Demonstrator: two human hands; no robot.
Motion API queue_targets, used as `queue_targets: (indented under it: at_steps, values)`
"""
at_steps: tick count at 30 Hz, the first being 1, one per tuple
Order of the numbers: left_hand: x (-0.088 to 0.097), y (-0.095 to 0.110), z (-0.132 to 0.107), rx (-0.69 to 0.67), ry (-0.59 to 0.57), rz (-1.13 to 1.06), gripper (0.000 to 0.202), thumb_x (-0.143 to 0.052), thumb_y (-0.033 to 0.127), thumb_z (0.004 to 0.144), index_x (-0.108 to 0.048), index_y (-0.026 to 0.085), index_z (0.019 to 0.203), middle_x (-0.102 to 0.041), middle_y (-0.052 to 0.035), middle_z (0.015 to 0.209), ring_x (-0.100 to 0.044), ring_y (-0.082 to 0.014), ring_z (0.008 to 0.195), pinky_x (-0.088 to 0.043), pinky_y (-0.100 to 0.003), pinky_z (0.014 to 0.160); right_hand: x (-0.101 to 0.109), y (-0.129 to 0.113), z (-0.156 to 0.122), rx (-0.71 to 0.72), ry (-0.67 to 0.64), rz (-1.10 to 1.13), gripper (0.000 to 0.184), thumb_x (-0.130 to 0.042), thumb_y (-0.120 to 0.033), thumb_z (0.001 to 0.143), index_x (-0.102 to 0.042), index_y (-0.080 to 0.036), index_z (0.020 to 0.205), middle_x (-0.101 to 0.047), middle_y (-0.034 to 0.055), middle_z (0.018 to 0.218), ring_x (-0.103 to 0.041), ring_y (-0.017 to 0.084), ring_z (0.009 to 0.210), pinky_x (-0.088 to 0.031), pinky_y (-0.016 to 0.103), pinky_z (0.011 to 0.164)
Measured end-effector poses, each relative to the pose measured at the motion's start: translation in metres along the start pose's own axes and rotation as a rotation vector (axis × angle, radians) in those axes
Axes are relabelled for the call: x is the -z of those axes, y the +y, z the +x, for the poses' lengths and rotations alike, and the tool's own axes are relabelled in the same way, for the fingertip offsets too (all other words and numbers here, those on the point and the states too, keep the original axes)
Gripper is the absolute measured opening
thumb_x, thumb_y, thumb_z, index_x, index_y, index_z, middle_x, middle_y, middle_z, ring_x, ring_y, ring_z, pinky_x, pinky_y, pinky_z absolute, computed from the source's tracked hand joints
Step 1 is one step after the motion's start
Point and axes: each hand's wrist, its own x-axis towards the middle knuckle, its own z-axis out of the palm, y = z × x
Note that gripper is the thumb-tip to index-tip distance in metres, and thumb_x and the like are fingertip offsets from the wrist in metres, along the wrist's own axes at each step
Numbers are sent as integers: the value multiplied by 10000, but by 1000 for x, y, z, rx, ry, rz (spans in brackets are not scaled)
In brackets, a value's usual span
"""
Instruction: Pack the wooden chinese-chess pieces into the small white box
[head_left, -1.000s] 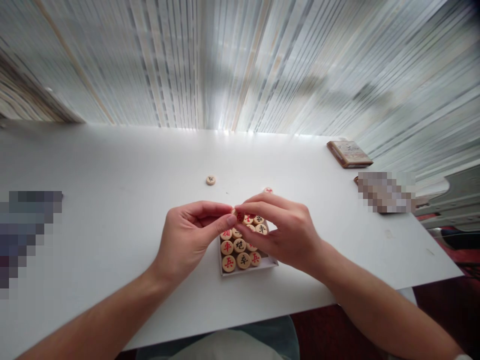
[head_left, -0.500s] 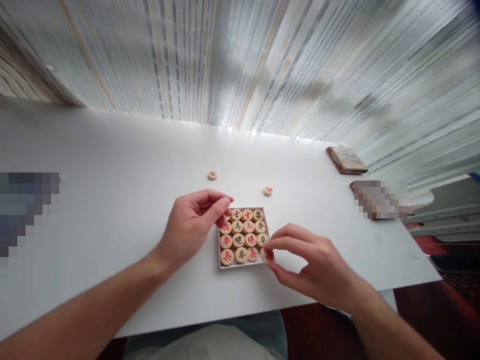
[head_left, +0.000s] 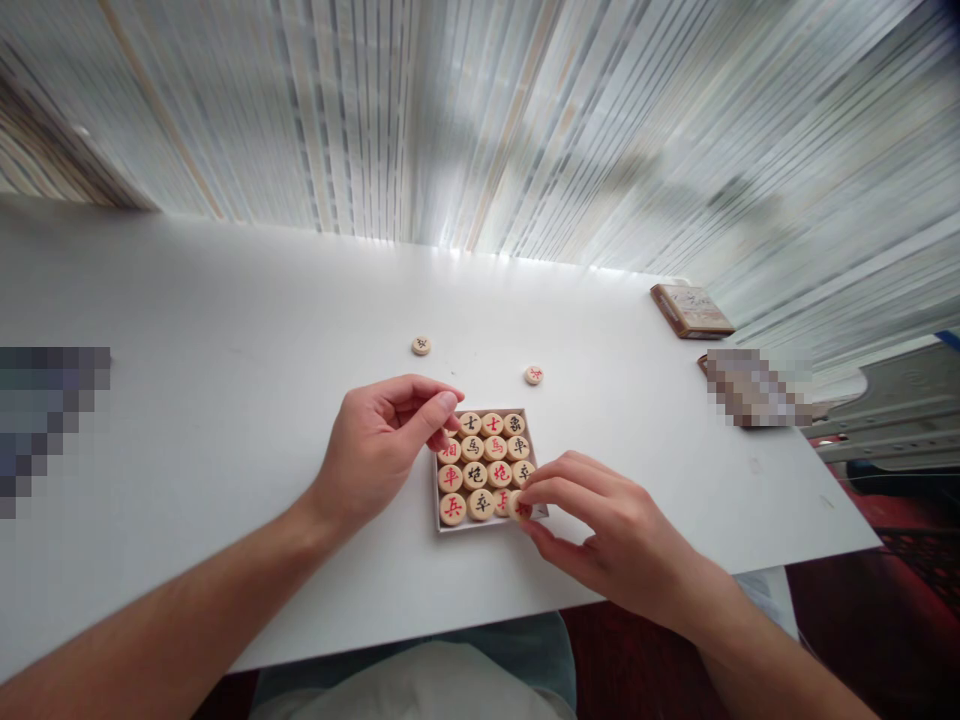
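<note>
A shallow white box [head_left: 442, 522] holds rows of round wooden xiangqi pieces with red or black characters. My right hand [head_left: 611, 520] pinches a red-marked xiangqi piece [head_left: 520, 507] between thumb and fingers at the box's near right corner. That piece overlaps a red soldier piece [head_left: 502, 501] in the near row. Over the box's far left corner is my left hand [head_left: 382, 430], its thumb and fingers closed together, with no piece showing between them. It hides part of the far left piece.
Beyond the box, a black-marked piece [head_left: 421, 345] and a red-marked piece [head_left: 533, 375] lie loose on the white table [head_left: 262, 330]. A brown-edged box [head_left: 691, 311] and a blurred-out item [head_left: 754, 388] sit at the right. A striped curtain [head_left: 465, 120] hangs behind.
My right hand has moved the held piece slightly left, so it now covers part of the neighbouring red soldier piece. My left hand stays about the same. The view has shifted slightly.
</note>
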Motion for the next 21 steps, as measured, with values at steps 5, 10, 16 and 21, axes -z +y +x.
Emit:
queue_targets:
  at_steps: [5, 10, 16, 21]
  values:
    - [-1, 1, 0, 7, 3, -11, 179, -837, 337, 885, -820, 168, 830, -775, -33, 713, -698, -149, 588, -595, -247, 590, -3, 0, -1, 5, -26, -35, 96, -681, -136, 1021, -720, -206, 1072, -791, 99, 989, -745, 234, 878, -639, 355, 771]
    - [0, 0, -1, -2, 3, -19, 163, -837, 323, 887, -821, 171, 832, -763, -22, 684, -695, -146, 583, -590, -241, 586, -6, 2, -6, 28, -31, -68, 124, -672, -143, 1035, -745, -196, 1120, -790, 108, 1041, -743, 237, 899, -642, 370, 771]
    - [0, -1, 0, 0, 1, 5, 170, -829, 337, 894, -816, 180, 829, -771, -27, 688, -691, -155, 583, -586, -266, 600, -8, 2, -9, 43, -26, -71, 154, -653, -133, 1052, -754, -196, 1151, -801, 105, 1044, -727, 226, 863, -622, 364, 740]
    - [1, -2, 1, -3, -3, 4, 165, -831, 326, 893, -818, 175, 829, -756, -16, 666, -677, -141, 573, -582, -244, 591, -8, -1, -7, 84, -23, -126, 125, -662, -114, 1046, -762, -154, 1108, -810, 109, 1037, -694, 222, 807, -594, 378, 702]
